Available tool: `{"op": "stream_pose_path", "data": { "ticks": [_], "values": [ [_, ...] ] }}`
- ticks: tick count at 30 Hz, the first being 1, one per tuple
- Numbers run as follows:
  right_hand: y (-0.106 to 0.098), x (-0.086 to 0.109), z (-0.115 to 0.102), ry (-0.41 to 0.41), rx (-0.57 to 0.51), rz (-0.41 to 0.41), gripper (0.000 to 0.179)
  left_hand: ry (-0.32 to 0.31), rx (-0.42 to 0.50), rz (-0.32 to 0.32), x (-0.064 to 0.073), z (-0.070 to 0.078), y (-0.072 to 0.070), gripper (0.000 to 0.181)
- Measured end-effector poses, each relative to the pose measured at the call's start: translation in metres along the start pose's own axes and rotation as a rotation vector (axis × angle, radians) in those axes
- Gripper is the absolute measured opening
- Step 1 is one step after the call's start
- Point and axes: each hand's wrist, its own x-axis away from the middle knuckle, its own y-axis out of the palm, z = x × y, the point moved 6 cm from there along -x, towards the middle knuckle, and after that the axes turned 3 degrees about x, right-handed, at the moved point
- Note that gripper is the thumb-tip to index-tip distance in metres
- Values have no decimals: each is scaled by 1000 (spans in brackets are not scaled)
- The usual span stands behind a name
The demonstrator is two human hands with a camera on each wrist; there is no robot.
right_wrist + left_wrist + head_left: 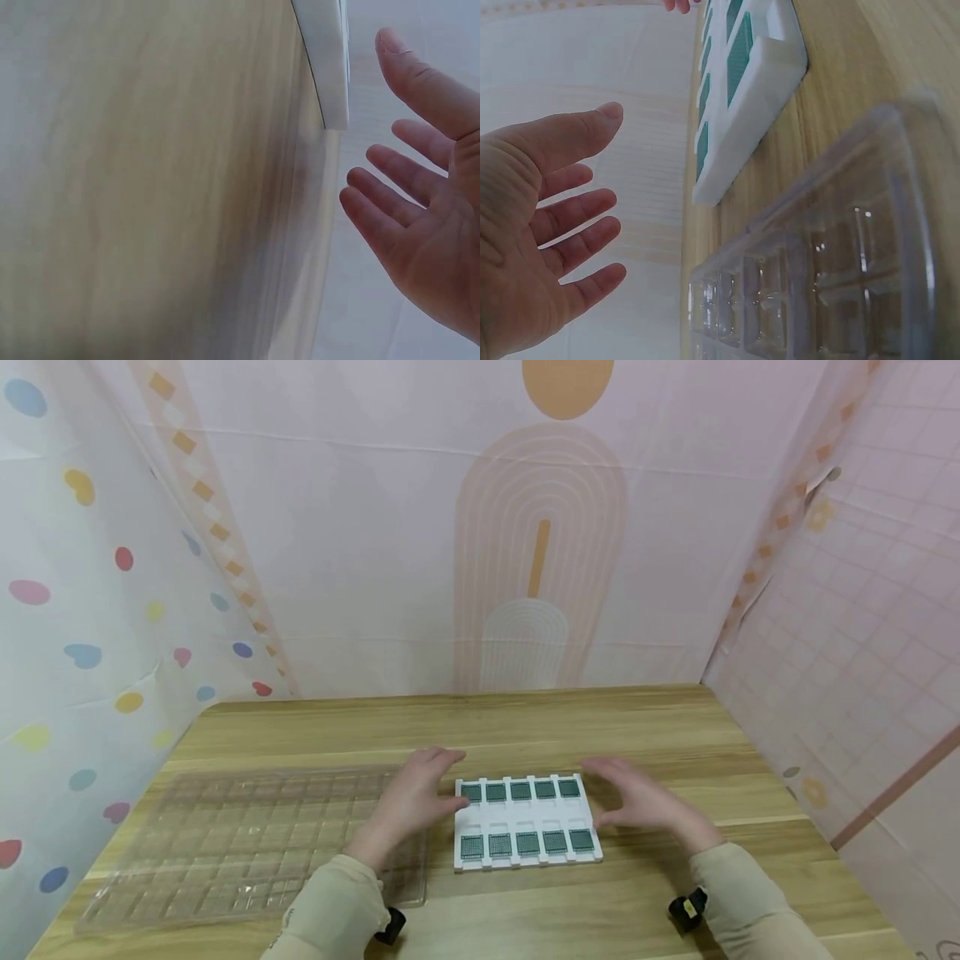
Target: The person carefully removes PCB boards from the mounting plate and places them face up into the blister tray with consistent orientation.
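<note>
A white foam tray (525, 814) lies on the table, with two rows of small green square circuit modules (527, 843) seated in its slots along the front and back. My left hand (416, 793) is at the tray's left end, thumb over its edge in the head view. In the left wrist view that hand (555, 217) has its fingers spread and holds nothing. At the opposite end is my right hand (641, 797), thumb near the tray's right edge. The right wrist view shows its fingers loosely bent, nothing in them, beside the tray's white side (330, 67).
A large clear plastic tray (225, 843) with many square compartments covers the left of the wooden table (600, 910), partly under the left forearm. Patterned cloth (360, 568) hangs behind the table and at both sides. Each wrist wears a black device (686, 910).
</note>
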Motion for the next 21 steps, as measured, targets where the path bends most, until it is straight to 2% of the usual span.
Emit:
{"op": "stream_pose_path", "data": {
  "ticks": [7,15,21],
  "values": [
    [5,-4,-1,42,6,-8,87,31,-42,-5,-1,-2,3,63],
    [8,-8,-5,85,2,13,86,24,-80,-32,-2,-4,4,64],
    [10,-11,-9,89,-18,10,86,23,-92,-56,-7,-5,4,63]
  ]
}}
